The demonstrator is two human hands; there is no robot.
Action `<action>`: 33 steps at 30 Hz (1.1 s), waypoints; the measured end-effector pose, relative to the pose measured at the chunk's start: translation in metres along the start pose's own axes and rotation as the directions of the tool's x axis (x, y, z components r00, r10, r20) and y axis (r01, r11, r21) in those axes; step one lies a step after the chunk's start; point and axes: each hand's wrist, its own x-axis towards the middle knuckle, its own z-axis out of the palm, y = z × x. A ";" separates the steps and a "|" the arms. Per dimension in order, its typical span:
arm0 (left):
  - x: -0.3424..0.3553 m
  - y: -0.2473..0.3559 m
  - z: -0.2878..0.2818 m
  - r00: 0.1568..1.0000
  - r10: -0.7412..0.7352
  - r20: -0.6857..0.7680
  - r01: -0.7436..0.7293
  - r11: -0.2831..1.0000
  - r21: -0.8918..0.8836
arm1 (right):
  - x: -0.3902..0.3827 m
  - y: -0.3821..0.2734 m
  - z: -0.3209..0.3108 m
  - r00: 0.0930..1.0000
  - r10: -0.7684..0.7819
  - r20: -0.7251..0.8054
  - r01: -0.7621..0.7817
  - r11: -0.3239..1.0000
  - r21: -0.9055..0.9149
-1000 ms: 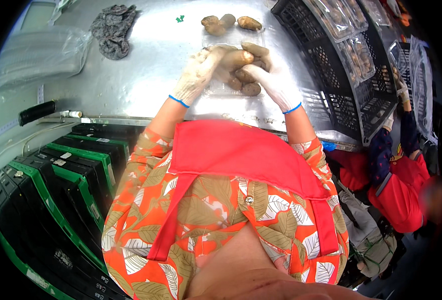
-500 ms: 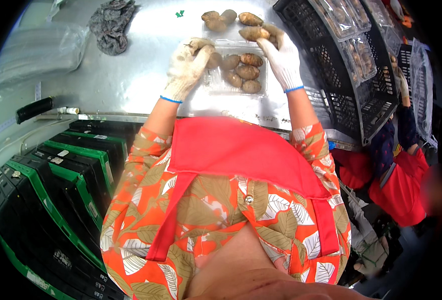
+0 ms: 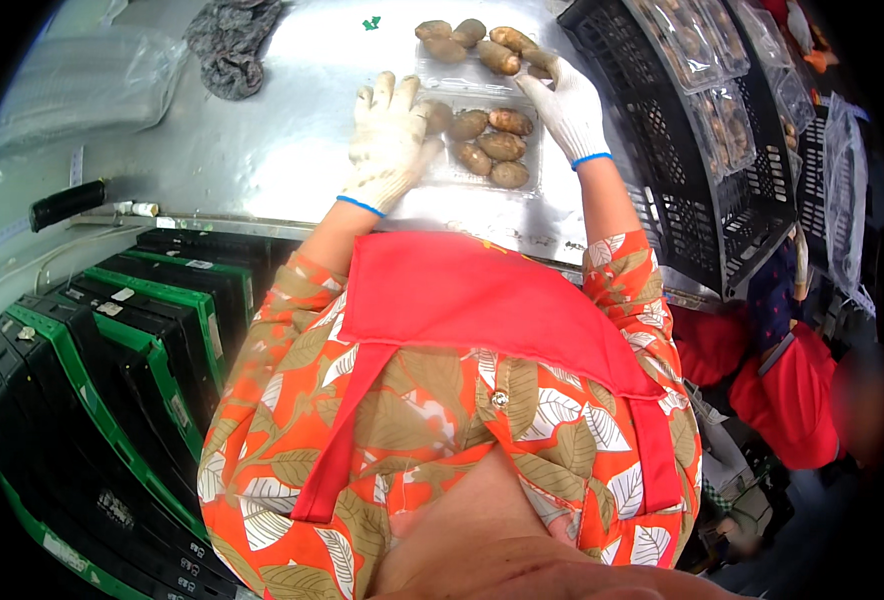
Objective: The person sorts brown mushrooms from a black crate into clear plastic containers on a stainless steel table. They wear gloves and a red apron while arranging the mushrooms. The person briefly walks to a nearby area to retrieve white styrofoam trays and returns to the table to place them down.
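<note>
Looks part-done: on bench (image 3: 302, 120), one clear near tray (image 3: 465, 180) toward near edge, one clear far tray (image 3: 452, 75) behind, both uncovered, left hand (image 3: 384, 140) spread open, right hand (image 3: 569, 105) half-curled at far tubers (image 3: 499, 57), can't tell if gripping, six near tubers (image 3: 503, 146) laid in, about six far.

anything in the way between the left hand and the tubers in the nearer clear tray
Nothing visible stands between them: the left hand is spread flat at the left side of the nearer clear tray, right beside the leftmost tuber. Whether they touch is unclear.
</note>
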 end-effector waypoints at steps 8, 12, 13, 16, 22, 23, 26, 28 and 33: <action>0.014 0.001 0.030 0.973 0.007 -0.232 -0.017 0.999 -0.040 | -0.032 -0.001 -0.003 0.999 0.007 -0.036 0.004 0.961 0.275; 0.006 0.000 0.017 0.980 -0.045 -0.194 0.019 0.991 -0.134 | -0.045 -0.006 -0.007 0.998 0.058 -0.005 -0.051 0.912 0.408; 0.005 -0.002 0.013 0.983 -0.013 -0.181 -0.008 0.993 -0.115 | -0.046 -0.006 -0.008 0.996 0.082 0.016 -0.081 0.899 0.430; 0.002 -0.006 0.007 0.993 0.042 -0.112 -0.045 0.999 -0.024 | -0.050 -0.005 -0.004 0.999 0.048 0.013 -0.049 0.902 0.429; -0.002 -0.003 0.004 0.983 0.042 -0.177 -0.066 0.990 -0.128 | -0.056 -0.015 -0.005 0.998 0.052 0.030 -0.060 0.831 0.553; -0.003 -0.002 -0.001 0.975 0.045 -0.219 -0.090 0.975 -0.202 | -0.057 -0.015 -0.005 0.997 0.065 0.043 -0.078 0.812 0.578; -0.008 0.004 -0.013 0.957 -0.010 -0.291 -0.148 0.846 -0.512 | -0.062 -0.008 -0.004 0.995 0.040 0.096 -0.091 0.784 0.615; -0.011 0.009 -0.024 0.963 -0.049 -0.265 -0.152 0.713 -0.684 | -0.064 0.001 0.006 0.991 0.082 0.107 -0.133 0.734 0.666; -0.005 0.009 -0.022 0.999 -0.043 0.011 0.024 0.294 -0.955 | -0.065 0.021 0.026 0.997 -0.080 -0.004 0.072 0.865 0.497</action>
